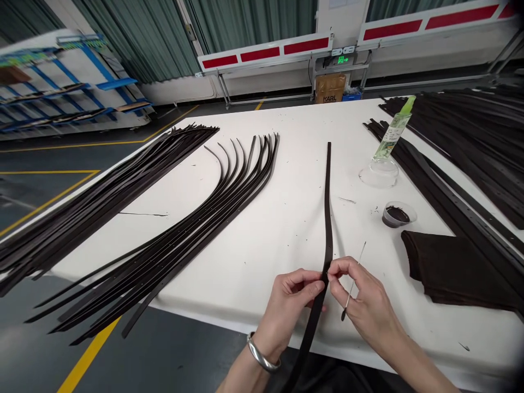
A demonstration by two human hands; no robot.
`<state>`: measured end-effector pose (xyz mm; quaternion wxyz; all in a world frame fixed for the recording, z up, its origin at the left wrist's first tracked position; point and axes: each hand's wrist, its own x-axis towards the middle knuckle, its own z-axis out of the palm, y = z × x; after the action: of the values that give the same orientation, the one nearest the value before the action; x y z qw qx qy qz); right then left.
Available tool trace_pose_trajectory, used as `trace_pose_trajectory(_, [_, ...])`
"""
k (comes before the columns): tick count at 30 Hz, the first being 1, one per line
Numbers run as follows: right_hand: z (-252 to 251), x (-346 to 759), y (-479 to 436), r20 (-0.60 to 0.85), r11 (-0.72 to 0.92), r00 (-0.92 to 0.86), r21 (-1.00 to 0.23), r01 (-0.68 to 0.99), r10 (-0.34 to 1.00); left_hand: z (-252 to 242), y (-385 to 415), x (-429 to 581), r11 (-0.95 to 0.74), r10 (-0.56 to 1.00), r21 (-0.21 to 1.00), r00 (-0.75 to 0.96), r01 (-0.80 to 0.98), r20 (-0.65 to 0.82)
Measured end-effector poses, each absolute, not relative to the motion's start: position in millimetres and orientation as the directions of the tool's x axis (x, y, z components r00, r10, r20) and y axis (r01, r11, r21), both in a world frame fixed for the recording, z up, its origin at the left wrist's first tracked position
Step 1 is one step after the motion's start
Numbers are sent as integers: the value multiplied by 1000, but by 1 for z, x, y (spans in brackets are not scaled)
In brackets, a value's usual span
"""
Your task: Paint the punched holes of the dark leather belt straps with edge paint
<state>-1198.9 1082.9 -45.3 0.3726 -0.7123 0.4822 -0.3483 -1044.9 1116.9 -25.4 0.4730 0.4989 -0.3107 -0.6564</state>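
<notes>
Your left hand (289,303) pinches a long dark strip (328,234) between thumb and fingers, above the near edge of the white desk (254,245); the strip runs away from you past your grip, its near end dropping toward your lap. Your right hand (370,305) has thumb and forefinger together at the strip's right edge and grips a thin stick (350,295) with a dark tip; whether those fingertips press on the strip, you cannot tell from here. To the right sits 1 small clear cup (386,219) with dark, paste-like matter (398,213) inside. Behind it is a clear bottle (392,136) with a green top and a printed label; its fill is hard to make out. A clear round piece (380,177) lies at its foot. Nearer you is a folded dark cloth (454,267), and to your left are 2 bundles of dark strips (213,210).
</notes>
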Motion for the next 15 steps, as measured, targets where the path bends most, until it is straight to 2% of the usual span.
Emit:
trace_pose_trajectory(4, [-46,-1213,1085,76,-171,243,-900,-400,-967,-27,1116,-1045,-380,-919,852,-46,361,-391])
trace_pose_trajectory(9, [-45,-1236,1097,-102,-24,245,-886,-463,-964,-30,1116,-1043,-413,-903,821,-61,394,-425])
trace_pose_trajectory(12, [-46,-1240,1097,-75,1,147,-893,-450,-986,-30,1117,-1043,-431,-895,803,-78,411,-439])
trace_pose_trajectory(15, [-49,-1232,1085,-72,37,97,-946,-323,-993,-28,1119,-1044,-450,-884,787,-85,422,-460])
